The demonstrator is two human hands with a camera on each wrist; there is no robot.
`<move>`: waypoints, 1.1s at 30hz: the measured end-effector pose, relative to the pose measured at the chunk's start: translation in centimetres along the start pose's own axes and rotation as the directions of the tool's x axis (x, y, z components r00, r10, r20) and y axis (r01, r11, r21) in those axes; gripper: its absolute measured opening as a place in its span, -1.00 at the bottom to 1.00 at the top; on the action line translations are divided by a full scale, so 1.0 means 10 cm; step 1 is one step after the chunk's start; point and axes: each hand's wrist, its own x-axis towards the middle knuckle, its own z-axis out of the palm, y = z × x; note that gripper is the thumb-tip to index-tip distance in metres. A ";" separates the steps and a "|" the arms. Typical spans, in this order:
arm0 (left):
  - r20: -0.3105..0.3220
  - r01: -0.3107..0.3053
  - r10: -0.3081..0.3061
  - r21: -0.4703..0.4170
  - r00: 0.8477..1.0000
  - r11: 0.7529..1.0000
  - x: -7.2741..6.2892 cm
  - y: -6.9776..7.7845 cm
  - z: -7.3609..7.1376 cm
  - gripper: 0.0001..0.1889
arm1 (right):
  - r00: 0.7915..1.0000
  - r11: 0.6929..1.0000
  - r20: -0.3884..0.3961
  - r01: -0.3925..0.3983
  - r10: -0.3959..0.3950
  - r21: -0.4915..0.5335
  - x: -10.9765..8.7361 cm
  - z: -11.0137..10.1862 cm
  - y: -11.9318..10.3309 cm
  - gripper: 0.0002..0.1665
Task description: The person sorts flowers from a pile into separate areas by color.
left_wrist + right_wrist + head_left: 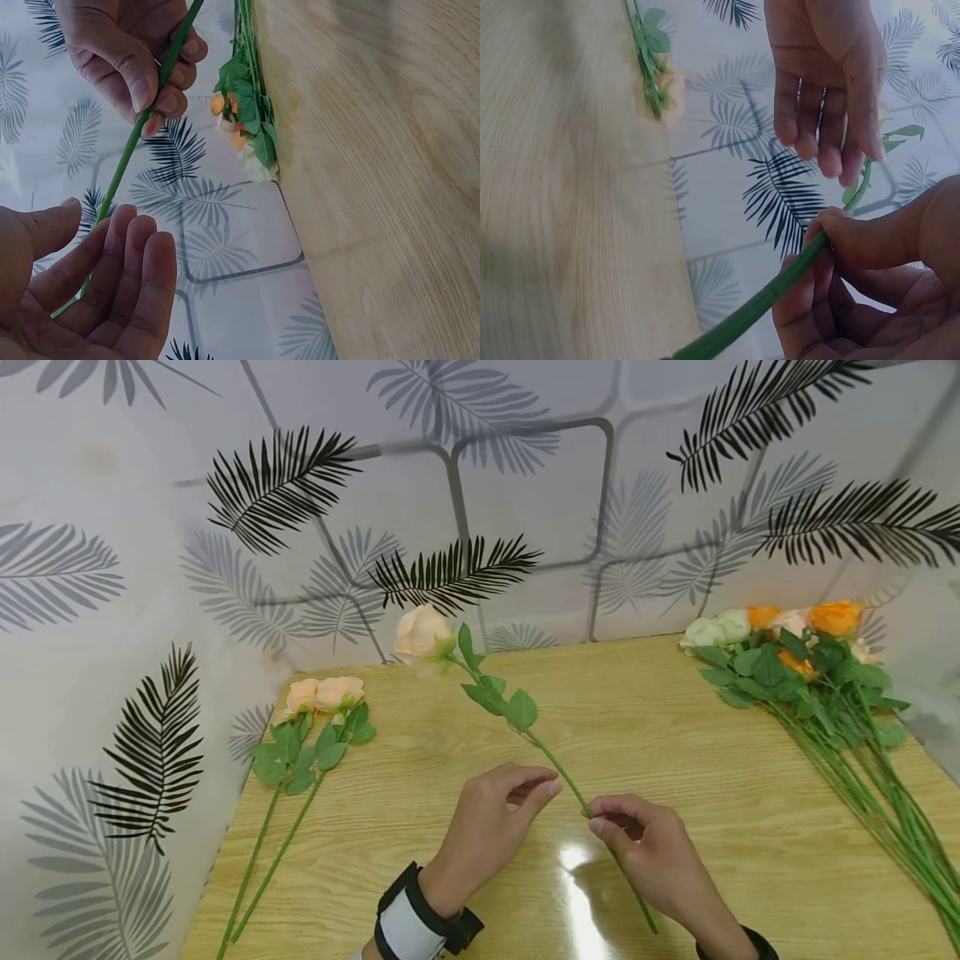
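A peach artificial rose (423, 633) with a long green stem slants over the table in the head view, bloom toward the upper left. My right hand (656, 856) pinches its stem between thumb and fingers, with the lower end sticking out below. Beside the stem, my left hand (495, 827) has its fingers loosely extended, with a gap between thumb and fingers in the left wrist view. There the stem (124, 161) passes behind those fingers. From the right wrist view, the left hand (825, 90) lies farther up the stem, toward the leaves.
Two peach roses (326, 693) lie at the table's left side, stems toward me. On the right lies a bunch of white, peach and orange roses (836, 618) with their stems together. Behind the wooden table (637, 710) stands a leaf-patterned wall (540, 510).
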 end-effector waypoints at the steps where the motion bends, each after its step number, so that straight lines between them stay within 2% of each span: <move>1: -0.005 0.002 -0.002 -0.008 1.000 1.000 0.00 0.00 0.00 -0.67 | 1.000 1.000 0.002 -0.002 0.002 0.002 0.00 0.01 -0.01 -0.79; 9: -0.010 0.052 -0.053 -0.106 0.999 0.993 -0.02 0.01 0.01 -0.74 | 1.000 0.999 0.022 0.001 -0.002 0.036 -0.04 0.08 -0.02 -0.80; 14: -0.014 0.061 -0.064 -0.157 0.998 0.986 -0.03 0.02 0.02 -0.76 | 1.000 0.999 0.021 0.009 -0.010 0.051 -0.05 0.10 -0.03 -0.80; 25: -0.016 0.093 -0.098 -0.207 0.995 0.974 -0.04 0.05 0.03 -0.83 | 0.999 0.990 0.018 0.042 -0.045 0.132 -0.07 0.15 -0.05 -0.86; 33: 0.009 0.120 -0.122 -0.271 0.992 0.955 -0.05 0.06 0.05 -0.83 | 0.997 0.988 0.019 0.072 -0.075 0.137 -0.08 0.16 -0.05 -0.84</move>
